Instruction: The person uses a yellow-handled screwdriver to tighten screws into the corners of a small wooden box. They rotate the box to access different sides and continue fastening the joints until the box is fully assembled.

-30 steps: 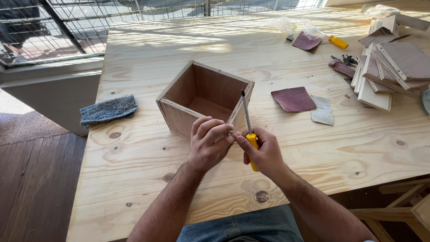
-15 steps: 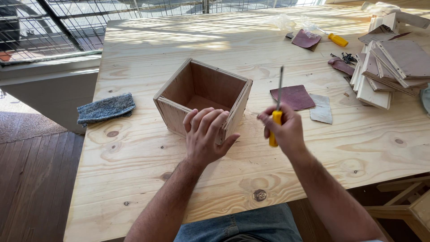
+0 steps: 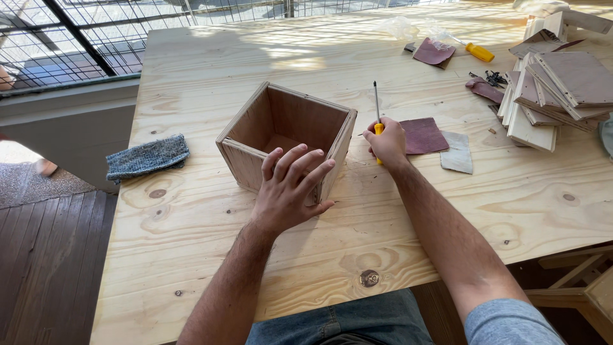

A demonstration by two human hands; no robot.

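Observation:
An open-topped square wooden box point(image 3: 281, 121) stands on the pale plywood table point(image 3: 191, 76). My left hand point(image 3: 290, 188) lies flat against the box's near side, fingers spread over its front corner. My right hand point(image 3: 385, 142) rests on the table just right of the box, closed around a screwdriver point(image 3: 377, 108) with a yellow handle; its metal shaft points away from me. A dark red sheet of sandpaper point(image 3: 423, 135) lies right beside that hand.
A pile of thin wooden panels point(image 3: 552, 89) sits at the right edge, next to a grey sandpaper sheet point(image 3: 457, 152). A second yellow-handled screwdriver point(image 3: 477, 52), more sandpaper point(image 3: 433, 52) and clear plastic lie further back. A blue-grey cloth point(image 3: 147, 157) lies at the left edge.
My right hand has carried the screwdriver from in front of the box out to the right and down onto the table. My left hand has flattened against the box's near side.

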